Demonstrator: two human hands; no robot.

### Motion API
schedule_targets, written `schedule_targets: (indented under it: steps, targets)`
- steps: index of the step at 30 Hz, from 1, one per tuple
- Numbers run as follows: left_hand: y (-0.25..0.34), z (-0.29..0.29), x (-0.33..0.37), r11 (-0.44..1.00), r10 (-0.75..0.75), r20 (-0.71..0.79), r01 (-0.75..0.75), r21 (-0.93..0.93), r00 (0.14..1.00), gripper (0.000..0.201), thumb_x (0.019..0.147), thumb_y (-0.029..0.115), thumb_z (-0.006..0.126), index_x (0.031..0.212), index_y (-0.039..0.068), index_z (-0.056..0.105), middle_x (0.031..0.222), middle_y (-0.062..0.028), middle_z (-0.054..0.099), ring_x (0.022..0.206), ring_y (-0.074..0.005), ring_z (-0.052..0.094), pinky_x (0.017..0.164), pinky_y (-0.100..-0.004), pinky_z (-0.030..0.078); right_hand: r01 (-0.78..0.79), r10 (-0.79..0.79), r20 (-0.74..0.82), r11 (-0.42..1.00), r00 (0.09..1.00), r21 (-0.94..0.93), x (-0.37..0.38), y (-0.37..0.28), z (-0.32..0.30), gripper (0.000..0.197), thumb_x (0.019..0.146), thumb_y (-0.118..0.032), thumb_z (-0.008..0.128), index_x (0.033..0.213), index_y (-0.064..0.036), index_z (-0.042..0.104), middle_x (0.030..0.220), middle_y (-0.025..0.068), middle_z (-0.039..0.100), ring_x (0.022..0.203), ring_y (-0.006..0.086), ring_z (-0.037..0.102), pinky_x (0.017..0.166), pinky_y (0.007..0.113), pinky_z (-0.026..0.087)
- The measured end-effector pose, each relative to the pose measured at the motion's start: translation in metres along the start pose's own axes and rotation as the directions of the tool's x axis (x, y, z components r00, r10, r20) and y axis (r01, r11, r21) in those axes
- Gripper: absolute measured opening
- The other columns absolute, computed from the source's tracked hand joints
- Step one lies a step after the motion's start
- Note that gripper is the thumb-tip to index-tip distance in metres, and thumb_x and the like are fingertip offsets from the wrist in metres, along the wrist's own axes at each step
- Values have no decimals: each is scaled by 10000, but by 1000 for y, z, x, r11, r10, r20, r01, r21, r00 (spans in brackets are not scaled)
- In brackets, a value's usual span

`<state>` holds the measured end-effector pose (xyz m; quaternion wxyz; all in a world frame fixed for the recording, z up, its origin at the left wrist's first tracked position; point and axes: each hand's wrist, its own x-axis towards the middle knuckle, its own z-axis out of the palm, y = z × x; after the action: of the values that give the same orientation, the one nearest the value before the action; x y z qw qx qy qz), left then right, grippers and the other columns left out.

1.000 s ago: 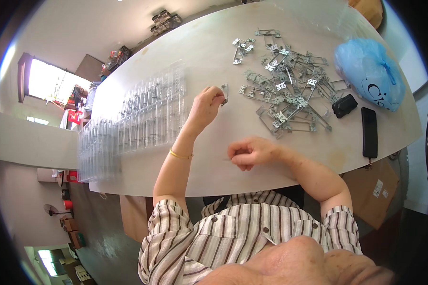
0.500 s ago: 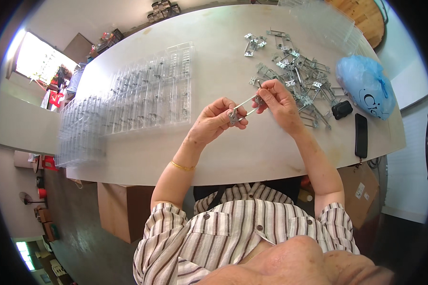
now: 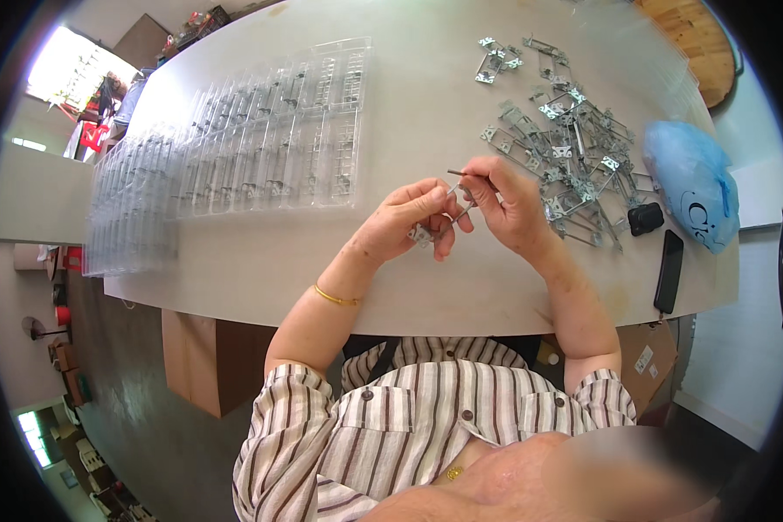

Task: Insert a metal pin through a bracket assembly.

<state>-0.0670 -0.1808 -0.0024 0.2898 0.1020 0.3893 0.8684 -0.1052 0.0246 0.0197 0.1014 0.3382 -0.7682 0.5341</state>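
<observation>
Together, left hand [image 3: 398,219], right hand [image 3: 515,207] grip metal bracket [image 3: 421,235].

I am wearing a cream shirt [image 3: 435,387], striped lengthwise in dark brown and grey. Its short, loose sleeves [image 3: 274,418] are carrying the same pattern. Dark round buttons [image 3: 468,415] are dotting the shirt and its chest pockets [image 3: 378,413]. A thin gold bracelet [image 3: 336,299] is circling my left forearm [image 3: 309,329], and a small gold pendant [image 3: 454,472] is showing at the open neckline [image 3: 487,435].
</observation>
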Motion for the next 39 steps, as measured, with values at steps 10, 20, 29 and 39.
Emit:
schedule_targets:
  steps: [10,20,29,39]
  targets:
    - [1,1,-2,993,74,-160,-57,107,984,274,1063,310,523,982,62,606,951,-101,682,619,-113,570,526,-240,427,-218,219,4,973,976,-70,-5,-18,-16,103,902,-4,677,983,-40,626,819,82,631,618,191,577,554,304,463]
    - [2,-2,-7,848,160,-179,-43,528,971,231,1039,240,586,1019,31,682,764,-6,604,592,-76,494,556,-228,389,-269,272,23,958,962,-98,-10,-21,-11,70,902,-14,658,937,-54,614,719,63,598,553,140,535,514,292,433]
    - [3,3,-7,745,189,-118,-64,664,975,177,1019,191,618,980,30,682,745,43,536,613,-41,445,564,-223,362,-323,324,59,946,944,-13,-10,-23,-11,44,938,-50,654,956,-41,614,686,31,602,564,60,517,508,255,419]
    - [-4,-1,-6,609,224,-28,-118,785,974,124,968,130,660,932,11,670,860,-31,619,768,-125,558,667,-293,448,-689,558,405,607,725,397,-3,-22,-19,244,1045,-210,565,1158,4,536,709,39,652,619,101,624,573,247,505]
